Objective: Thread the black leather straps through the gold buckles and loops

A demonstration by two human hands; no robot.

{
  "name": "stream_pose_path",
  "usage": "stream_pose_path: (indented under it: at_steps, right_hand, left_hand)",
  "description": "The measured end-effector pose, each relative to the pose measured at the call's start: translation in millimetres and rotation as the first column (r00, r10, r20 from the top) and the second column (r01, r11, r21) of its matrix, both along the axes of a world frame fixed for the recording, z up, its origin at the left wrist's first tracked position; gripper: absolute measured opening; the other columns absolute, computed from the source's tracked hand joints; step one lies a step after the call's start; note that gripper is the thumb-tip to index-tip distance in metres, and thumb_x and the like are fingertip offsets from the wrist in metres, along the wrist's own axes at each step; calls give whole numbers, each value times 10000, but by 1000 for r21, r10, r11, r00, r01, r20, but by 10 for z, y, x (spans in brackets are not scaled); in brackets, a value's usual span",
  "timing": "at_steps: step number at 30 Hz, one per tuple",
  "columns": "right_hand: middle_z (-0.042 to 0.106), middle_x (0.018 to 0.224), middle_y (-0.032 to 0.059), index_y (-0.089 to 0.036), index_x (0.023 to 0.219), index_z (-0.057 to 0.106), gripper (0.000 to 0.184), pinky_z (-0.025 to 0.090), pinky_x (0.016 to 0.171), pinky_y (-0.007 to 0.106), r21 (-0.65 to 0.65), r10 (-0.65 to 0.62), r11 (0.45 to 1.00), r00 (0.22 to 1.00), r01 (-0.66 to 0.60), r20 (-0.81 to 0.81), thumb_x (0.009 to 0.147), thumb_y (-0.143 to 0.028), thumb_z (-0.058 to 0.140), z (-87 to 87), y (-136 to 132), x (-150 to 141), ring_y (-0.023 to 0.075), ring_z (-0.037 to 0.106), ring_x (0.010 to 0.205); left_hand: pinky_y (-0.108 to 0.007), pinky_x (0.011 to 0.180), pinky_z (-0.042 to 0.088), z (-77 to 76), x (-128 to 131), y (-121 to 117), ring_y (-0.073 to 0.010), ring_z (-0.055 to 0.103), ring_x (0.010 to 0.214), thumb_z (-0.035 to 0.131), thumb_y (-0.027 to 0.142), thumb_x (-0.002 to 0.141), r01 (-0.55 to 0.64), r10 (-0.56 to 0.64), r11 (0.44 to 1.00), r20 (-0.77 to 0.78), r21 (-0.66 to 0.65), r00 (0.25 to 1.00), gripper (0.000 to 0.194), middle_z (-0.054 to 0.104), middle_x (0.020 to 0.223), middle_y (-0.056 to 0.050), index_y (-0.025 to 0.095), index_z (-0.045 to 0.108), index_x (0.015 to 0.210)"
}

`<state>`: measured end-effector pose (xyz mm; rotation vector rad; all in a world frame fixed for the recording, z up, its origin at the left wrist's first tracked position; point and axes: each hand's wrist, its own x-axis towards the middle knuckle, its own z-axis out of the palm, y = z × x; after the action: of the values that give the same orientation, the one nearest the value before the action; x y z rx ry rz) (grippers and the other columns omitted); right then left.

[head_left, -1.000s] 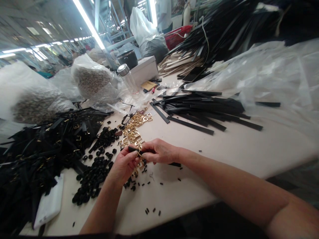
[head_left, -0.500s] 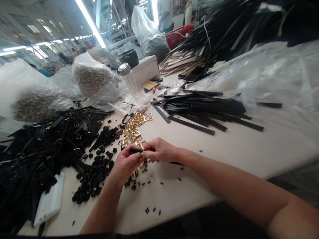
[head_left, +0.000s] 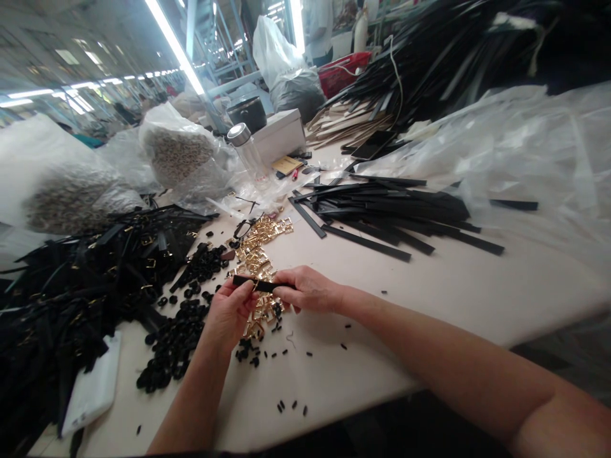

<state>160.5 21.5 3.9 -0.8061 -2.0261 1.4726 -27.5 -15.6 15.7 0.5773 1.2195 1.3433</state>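
Between my two hands a short black strap (head_left: pixel 266 286) is stretched, with what looks like a gold buckle on it near my left fingers. My left hand (head_left: pixel 229 312) is closed on the strap's left end, thumb on top. Pinching its right part, my right hand (head_left: pixel 308 289) hides the rest of it. Just behind and below the hands lies a heap of gold buckles (head_left: pixel 260 245). Small black loops (head_left: pixel 176 346) are piled left of my left hand. Several tiny black pieces (head_left: pixel 293 404) lie scattered near the table's front edge.
Finished-looking black straps with buckles (head_left: pixel 128 254) form a big heap at the left, beside a white plastic piece (head_left: pixel 95 388). Loose black strips (head_left: pixel 382 210) lie at the back right. A clear bottle (head_left: pixel 245 146) stands near a white box (head_left: pixel 281 133). Plastic sheeting (head_left: pixel 539 146) covers the right.
My left hand has moved left and slightly down, away from my right hand. More of the strap now shows between them. My right hand has barely moved.
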Motion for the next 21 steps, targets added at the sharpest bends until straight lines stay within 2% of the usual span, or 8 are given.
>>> stream_pose_path:
  at_steps: [5, 10, 14, 17, 21]
  right_hand:
    - [576, 631, -42, -149, 778, 632, 107, 337, 569, 181, 198, -85, 977, 995, 74, 49, 847, -124, 554, -13, 2, -32, 77, 486, 569]
    - [635, 716, -17, -153, 855, 665, 133, 349, 610, 196, 281, -97, 957, 993, 75, 64, 836, -101, 544, -12, -2, -35, 95, 517, 631]
    - [633, 703, -14, -156, 829, 675, 116, 345, 603, 203, 325, -134, 941, 986, 96, 98, 833, -127, 563, -4, -18, -28, 97, 502, 620]
    - [649, 735, -10, -157, 882, 669, 92, 376, 599, 195, 252, -130, 961, 991, 117, 37, 855, -165, 582, -23, -38, -44, 90, 537, 615]
    - [627, 674, -24, -147, 847, 618, 112, 406, 515, 177, 5, -107, 994, 993, 108, -55, 900, -231, 566, -50, -53, -68, 69, 555, 500]
  left_hand:
    - [-117, 448, 516, -32, 70, -14, -67, 621, 475, 929, 188, 451, 6, -4, 999, 43, -45, 999, 386, 695, 648, 0, 120, 683, 740]
    - [-152, 508, 549, -112, 89, -37, -88, 650, 517, 923, 225, 492, 63, -63, 997, 6, -42, 998, 367, 731, 700, -24, 123, 704, 768]
    - [-174, 553, 550, -124, 76, -36, -109, 667, 581, 910, 256, 529, 80, -79, 997, -75, 11, 994, 332, 747, 736, -32, 132, 721, 773]
    - [-190, 585, 546, -113, 82, -44, -120, 667, 608, 895, 272, 561, 127, -123, 992, -139, 19, 983, 306, 741, 719, -32, 129, 730, 774]
    - [-257, 662, 572, -132, 77, -67, -160, 695, 669, 861, 296, 629, 190, -189, 982, -155, -10, 970, 278, 753, 755, -53, 127, 733, 808]
